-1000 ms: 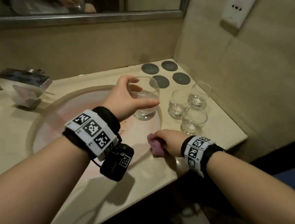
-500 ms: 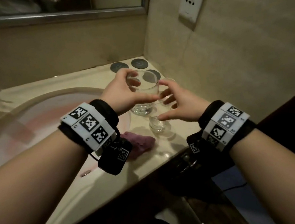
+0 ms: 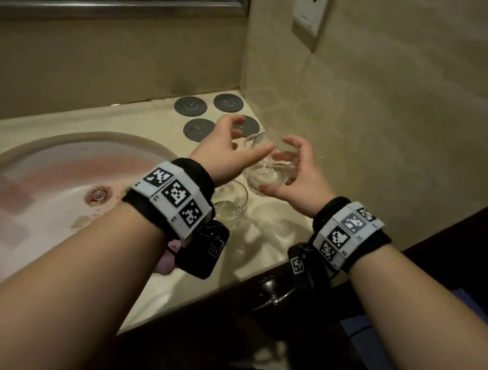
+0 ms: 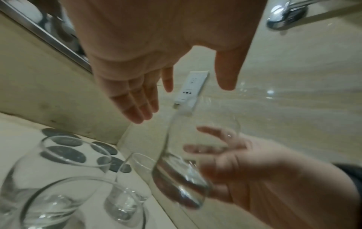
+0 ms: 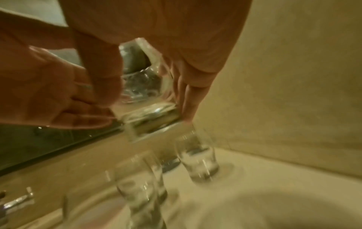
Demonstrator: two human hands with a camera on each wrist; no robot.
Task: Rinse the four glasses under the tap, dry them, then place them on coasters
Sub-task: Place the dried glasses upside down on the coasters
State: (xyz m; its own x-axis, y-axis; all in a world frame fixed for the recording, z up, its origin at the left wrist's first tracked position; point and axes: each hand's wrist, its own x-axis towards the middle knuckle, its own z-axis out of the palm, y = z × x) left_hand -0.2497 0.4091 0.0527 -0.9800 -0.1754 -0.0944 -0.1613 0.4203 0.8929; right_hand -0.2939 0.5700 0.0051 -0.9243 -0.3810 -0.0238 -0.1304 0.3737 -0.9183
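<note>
My right hand (image 3: 277, 165) grips a clear glass (image 3: 261, 176), tilted, above the counter's right end; thumb and fingers curl round it, as the left wrist view shows on the glass (image 4: 182, 178) and the right wrist view on its blurred base (image 5: 145, 96). My left hand (image 3: 253, 134) is spread open next to the glass's rim, holding nothing; contact cannot be told. Three other glasses (image 4: 58, 162) (image 4: 78, 209) (image 4: 127, 186) stand upright on the counter below. Several dark round coasters (image 3: 190, 106) lie bare in the back corner.
A purple cloth (image 3: 168, 255) lies near the counter's front edge, mostly hidden under my left wrist. The sink basin (image 3: 53, 193) with its drain (image 3: 98, 194) is on the left. A tiled wall with a socket (image 3: 309, 1) closes the right side.
My right hand left the purple cloth, rose and took the glass. My left hand, which held that glass, has opened and let go. The view swung right.
</note>
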